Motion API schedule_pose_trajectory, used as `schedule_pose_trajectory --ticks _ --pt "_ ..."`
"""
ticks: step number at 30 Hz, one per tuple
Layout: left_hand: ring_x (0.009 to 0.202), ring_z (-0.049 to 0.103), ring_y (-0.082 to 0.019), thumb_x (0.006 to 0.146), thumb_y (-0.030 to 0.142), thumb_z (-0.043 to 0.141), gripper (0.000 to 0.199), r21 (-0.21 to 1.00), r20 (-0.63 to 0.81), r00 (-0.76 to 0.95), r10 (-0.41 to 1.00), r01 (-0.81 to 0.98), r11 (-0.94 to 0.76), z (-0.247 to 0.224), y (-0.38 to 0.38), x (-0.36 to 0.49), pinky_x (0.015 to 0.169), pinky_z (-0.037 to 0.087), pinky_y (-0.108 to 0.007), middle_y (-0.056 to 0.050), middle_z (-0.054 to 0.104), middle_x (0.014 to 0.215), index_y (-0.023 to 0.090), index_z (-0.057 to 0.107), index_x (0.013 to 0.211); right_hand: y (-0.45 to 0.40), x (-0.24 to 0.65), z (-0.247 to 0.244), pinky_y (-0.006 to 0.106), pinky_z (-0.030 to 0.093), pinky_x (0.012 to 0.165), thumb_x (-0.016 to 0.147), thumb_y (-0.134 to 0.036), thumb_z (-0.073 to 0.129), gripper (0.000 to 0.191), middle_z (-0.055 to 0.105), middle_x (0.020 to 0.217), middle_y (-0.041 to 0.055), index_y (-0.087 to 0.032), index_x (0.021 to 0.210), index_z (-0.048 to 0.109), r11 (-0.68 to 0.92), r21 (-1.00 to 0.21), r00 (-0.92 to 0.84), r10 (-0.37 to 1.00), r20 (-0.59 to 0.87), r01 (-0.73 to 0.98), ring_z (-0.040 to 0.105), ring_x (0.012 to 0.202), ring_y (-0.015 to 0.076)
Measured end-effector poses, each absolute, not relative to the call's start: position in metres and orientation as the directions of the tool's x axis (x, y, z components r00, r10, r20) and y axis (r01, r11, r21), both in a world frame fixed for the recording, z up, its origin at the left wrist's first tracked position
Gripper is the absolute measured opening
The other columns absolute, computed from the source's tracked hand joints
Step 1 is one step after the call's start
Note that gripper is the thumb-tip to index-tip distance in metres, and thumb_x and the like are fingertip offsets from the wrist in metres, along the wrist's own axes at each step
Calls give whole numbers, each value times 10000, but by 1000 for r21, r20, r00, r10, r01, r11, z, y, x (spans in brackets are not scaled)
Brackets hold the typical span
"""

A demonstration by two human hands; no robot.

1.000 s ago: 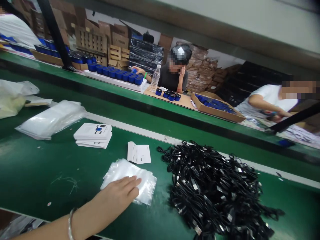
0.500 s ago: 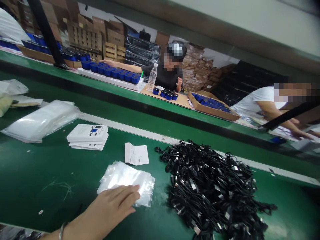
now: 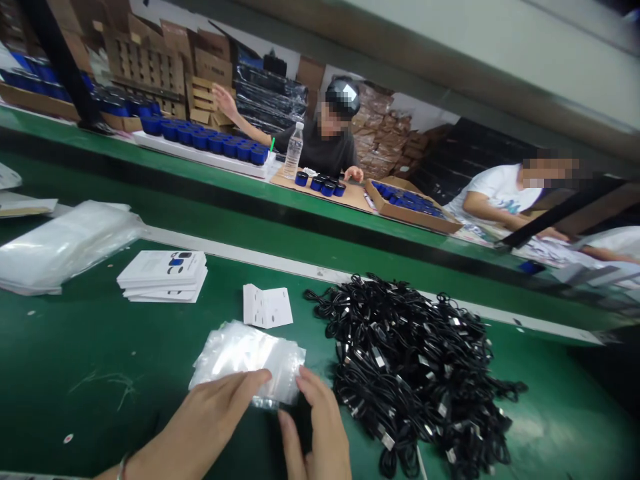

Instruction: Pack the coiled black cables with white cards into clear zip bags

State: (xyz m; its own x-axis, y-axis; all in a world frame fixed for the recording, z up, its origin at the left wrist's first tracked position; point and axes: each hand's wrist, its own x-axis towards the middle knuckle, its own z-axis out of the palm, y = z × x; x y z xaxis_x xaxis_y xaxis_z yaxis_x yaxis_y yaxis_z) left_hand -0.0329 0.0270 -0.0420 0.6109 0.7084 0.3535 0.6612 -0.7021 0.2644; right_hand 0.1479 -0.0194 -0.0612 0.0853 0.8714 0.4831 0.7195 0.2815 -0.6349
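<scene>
Clear plastic bags (image 3: 245,350) lie in a flat pile on the green table. My left hand (image 3: 215,407) rests on the near edge of the pile, its fingers together; whether it grips a bag is hidden. My right hand (image 3: 317,427) is at the pile's right edge, thumb and fingers apart, fingertips at the bags. Just behind the pile stands a folded white leaflet (image 3: 267,307). Farther left is a stack of printed white leaflets (image 3: 163,275). A large heap of black cables (image 3: 400,360) with metal plugs lies to the right of my right hand.
A big clear plastic package (image 3: 70,247) lies at the left. Behind a raised green ledge (image 3: 200,177), people work among blue containers (image 3: 200,139), a water bottle (image 3: 293,152) and a cardboard tray (image 3: 420,217). Black posts rise from the ledge.
My right hand has come into view at the bags' right edge. My left hand remains at the near edge. The view has shifted slightly; a person across the ledge has raised a hand.
</scene>
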Motion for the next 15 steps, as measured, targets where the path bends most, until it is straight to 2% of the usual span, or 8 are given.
schedule_pose_trajectory --ticks 3,8,10,12,13,15 --pt "802 726 -133 956 184 325 240 316 379 536 754 691 -650 -44 32 -32 681 572 -217 -20 742 945 218 460 1151 -16 150 -52 303 526 725 886 -199 517 216 638 1015 75 -246 1094 552 246 -715 153 883 444 654 629 888 215" --pt "702 706 -119 961 240 357 226 364 409 485 773 690 -625 -45 35 -30 643 541 -193 9 705 814 233 523 1114 -5 154 -36 256 463 630 923 -287 480 133 602 835 37 -219 929 595 185 -800 159 931 329 571 572 697 165" --pt "621 674 -100 961 218 341 264 372 415 496 763 673 -639 -46 35 -31 566 508 -175 31 660 741 262 599 992 -1 155 -32 256 437 601 951 -365 415 312 570 730 33 -197 756 591 115 -817 143 962 234 566 549 651 160" --pt "603 658 -88 958 186 334 329 371 442 497 747 657 -657 -48 33 -32 525 483 -162 32 633 727 275 642 883 2 154 -30 247 409 527 958 -491 333 509 549 638 34 -182 634 574 -22 -874 100 995 30 486 523 569 146" --pt "641 667 -88 955 170 342 342 368 466 490 737 650 -665 -49 32 -32 573 500 -166 27 635 746 276 654 864 3 154 -29 237 392 483 938 -570 311 579 556 614 39 -171 624 588 -110 -905 64 994 -92 411 513 527 137" --pt "774 691 -106 948 161 382 321 346 538 468 701 636 -690 -50 30 -33 771 533 -218 16 659 808 280 672 882 4 151 -31 207 360 416 850 -709 359 652 589 607 49 -143 671 628 -269 -932 -31 958 -285 242 504 473 115"
